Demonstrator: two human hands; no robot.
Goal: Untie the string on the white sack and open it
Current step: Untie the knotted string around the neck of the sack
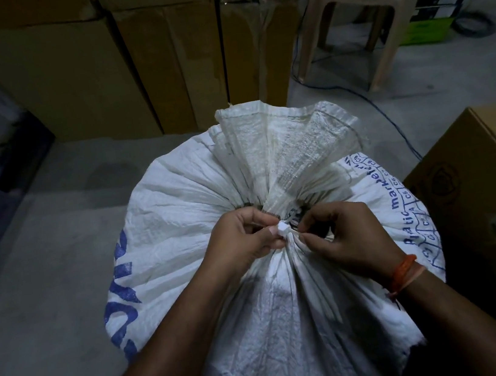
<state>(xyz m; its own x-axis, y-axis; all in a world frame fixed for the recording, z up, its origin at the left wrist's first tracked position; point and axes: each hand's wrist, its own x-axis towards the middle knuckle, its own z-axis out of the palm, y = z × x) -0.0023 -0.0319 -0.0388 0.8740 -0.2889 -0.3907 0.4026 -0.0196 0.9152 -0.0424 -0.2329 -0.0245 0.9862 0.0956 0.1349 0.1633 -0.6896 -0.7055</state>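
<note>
A full white woven sack with blue print stands on the floor in front of me. Its neck is gathered tight and the loose top fans out upward behind the tie. A white string knot sits at the gathered neck, between my hands. My left hand pinches the knot from the left with thumb and fingertips. From the right, my right hand pinches the string beside the knot; an orange thread band circles its wrist. Where the string runs round the neck is mostly hidden by my fingers.
Large cardboard boxes stand stacked behind the sack. Another cardboard box sits close on the right. A beige plastic chair with a blue object on it stands at the back right, with cables on the grey floor.
</note>
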